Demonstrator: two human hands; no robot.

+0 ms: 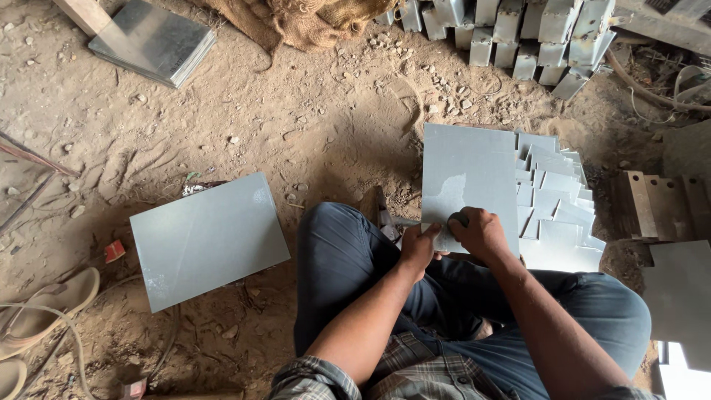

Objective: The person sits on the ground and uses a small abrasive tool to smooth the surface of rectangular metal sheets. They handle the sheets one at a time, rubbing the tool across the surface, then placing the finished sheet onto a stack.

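Observation:
A grey metal sheet [466,178] lies tilted in front of my knees, resting on a fanned pile of similar sheets [559,215]. My left hand [418,248] pinches its near left corner. My right hand [480,233] grips the near edge beside it, fingers curled over the sheet. I am sitting on the dirt floor with legs in dark jeans [348,259] folded under my arms.
Another grey sheet [207,237] lies flat on the dirt at left. A stack of sheets [155,41] and burlap [296,22] sit at the back, folded metal channels [533,33] at top right. Sandals [44,307] and a hose [44,318] lie at bottom left, more metal pieces [666,204] at right.

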